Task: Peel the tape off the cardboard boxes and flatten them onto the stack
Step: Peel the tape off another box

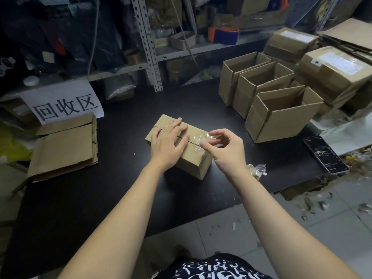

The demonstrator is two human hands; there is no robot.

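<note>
Status, as I read it from the head camera: the task is partly done. A stack [64, 146] of flattened cardboard lies at the left of the tabletop [120, 188]. Three open boxes [281, 113] stand at the right, not yet flattened, with sealed boxes [332, 71] beyond them. A wad of clear tape [257, 170] lies near the right wrist.

The box [193, 164] in hand sits closed at the middle of the tabletop. Its long axis runs diagonally, from far left to near right, and the top seam follows that axis. The seam shows bare at the far-left end. The tape [201, 138] covers only the near-right end (the part being lifted).

Grip state:
- The left hand [169, 141] lies flat on the box top, fingers straight, pressing it down.
- The right hand [227, 148] pinches the raised tape between thumb and forefinger.

My judgement: this strip is over half off, and flattening this box is not yet begun.
</note>
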